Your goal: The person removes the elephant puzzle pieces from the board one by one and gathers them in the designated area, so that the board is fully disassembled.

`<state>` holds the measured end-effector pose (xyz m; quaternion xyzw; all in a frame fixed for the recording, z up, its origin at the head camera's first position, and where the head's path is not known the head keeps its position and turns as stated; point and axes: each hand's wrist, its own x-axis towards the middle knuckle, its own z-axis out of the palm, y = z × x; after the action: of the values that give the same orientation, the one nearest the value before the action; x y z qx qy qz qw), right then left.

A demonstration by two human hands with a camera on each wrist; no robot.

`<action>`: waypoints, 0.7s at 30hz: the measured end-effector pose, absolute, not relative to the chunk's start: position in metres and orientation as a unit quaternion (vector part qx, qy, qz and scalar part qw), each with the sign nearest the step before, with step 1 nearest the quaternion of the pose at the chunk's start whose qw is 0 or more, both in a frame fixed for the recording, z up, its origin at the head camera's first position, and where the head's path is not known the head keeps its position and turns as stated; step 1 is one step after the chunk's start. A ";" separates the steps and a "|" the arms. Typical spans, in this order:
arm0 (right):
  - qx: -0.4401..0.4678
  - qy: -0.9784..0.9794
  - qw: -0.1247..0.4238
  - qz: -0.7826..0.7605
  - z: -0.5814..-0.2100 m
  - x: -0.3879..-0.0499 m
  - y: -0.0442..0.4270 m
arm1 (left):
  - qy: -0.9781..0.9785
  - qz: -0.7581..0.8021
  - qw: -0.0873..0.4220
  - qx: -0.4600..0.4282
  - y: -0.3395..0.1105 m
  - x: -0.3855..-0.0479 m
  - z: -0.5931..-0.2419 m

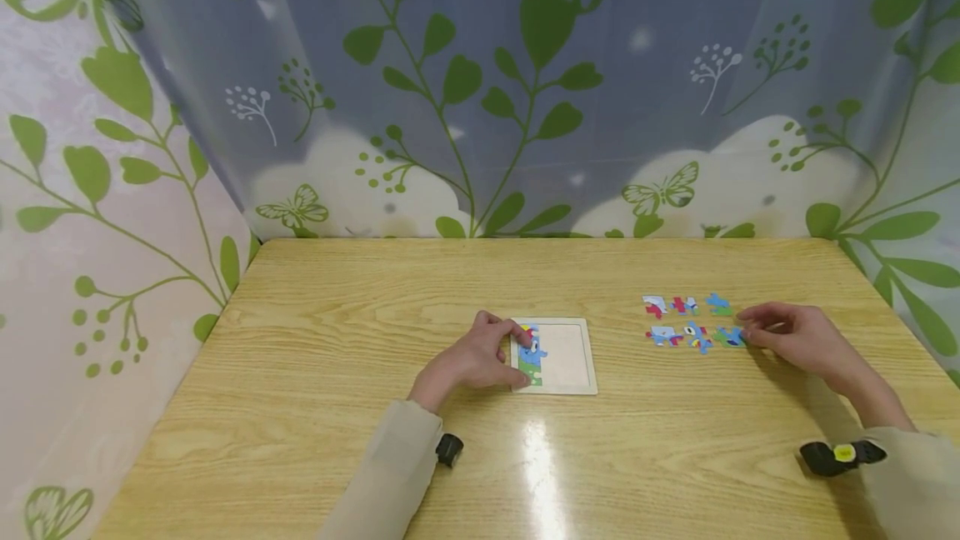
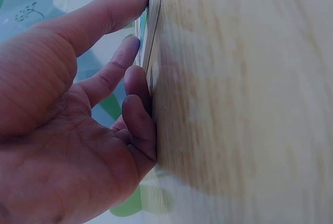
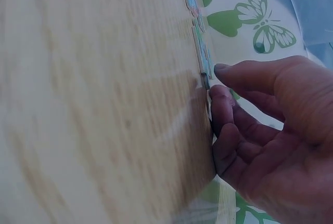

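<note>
Head view: one flat puzzle board (image 1: 567, 357), laid on the wood-grain desk (image 1: 337, 340), is touched at its left side by the left hand (image 1: 480, 352), whose thumb and index finger are spread apart and pinch nothing. For good work, the board is best steadied there, with the fingertips clear of the exposed edge of the fitted pieces (image 1: 532, 361). Six loose puzzle pieces (image 1: 697, 337) are set out to the right of the board in two rows of three. The nearer row's rightmost piece (image 1: 726, 337) is met at its right end by the fingertips of the right hand (image 1: 798, 340); whether it is pinched cannot be told. A hold by the rim, picture face up, is judged safest, its neighbours being left undisturbed. Fitted section: red and yellow at the top, blue with an eye in the middle, green at the foot; remainder of board pale and bare. Loose lot: blue, white, red and green, knobbed and notched. Left wrist view: the board is seen edge-on beneath the thumb, other fingers bent near the desk. Right wrist view: thin, flat pieces are shown edge-on, thumb and bent fingers placed at the nearest end; firm grasp is not made out.
</note>
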<state>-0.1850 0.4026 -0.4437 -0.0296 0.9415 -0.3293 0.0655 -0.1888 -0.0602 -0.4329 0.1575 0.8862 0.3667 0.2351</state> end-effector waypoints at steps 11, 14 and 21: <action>-0.049 0.941 0.026 -0.335 -0.439 -0.181 0.393 | 0.885 0.368 0.234 0.165 -0.060 -0.190 -0.433; -0.056 0.940 0.021 -0.335 -0.435 -0.180 0.384 | 0.882 0.372 0.234 0.167 -0.062 -0.191 -0.433; -0.069 0.938 0.028 -0.338 -0.426 -0.180 0.362 | 0.892 0.372 0.201 0.161 -0.064 -0.192 -0.431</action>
<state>-0.1800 0.3617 -0.4256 -0.0687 0.9384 -0.3375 0.0283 -0.1918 -0.0639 -0.4314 0.1614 0.8917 0.3720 0.2010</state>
